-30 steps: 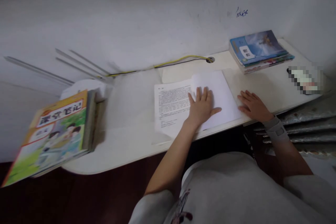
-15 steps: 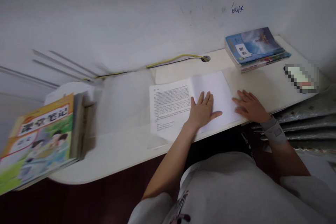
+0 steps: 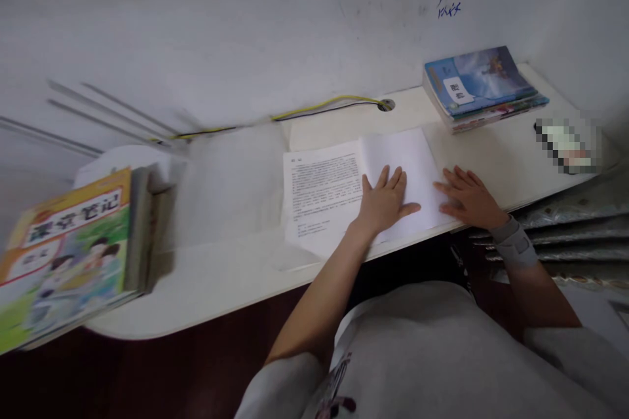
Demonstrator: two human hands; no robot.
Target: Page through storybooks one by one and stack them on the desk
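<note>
An open book [image 3: 322, 193] lies on the white desk [image 3: 230, 281], with printed text on its left page and a blank right page. My left hand [image 3: 386, 203] rests flat on the blank page near the fold, fingers spread. At the outer edge of that page is my right hand [image 3: 466, 196], fingers apart and palm down, with a grey band on the wrist. A clear plastic sheet or cover seems to extend left of the book, but its outline is faint.
A stack of books [image 3: 484, 82] with a blue cover on top stands at the back right, near a blurred-out phone-like object [image 3: 565, 144]. Several books [image 3: 78, 249] are piled at the left end. Yellow and black cables [image 3: 324, 105] run along the wall into a desk hole.
The camera view has shifted slightly. My left hand has stayed flat on the page, perhaps sliding a little, and my right hand keeps its place at the page edge.
</note>
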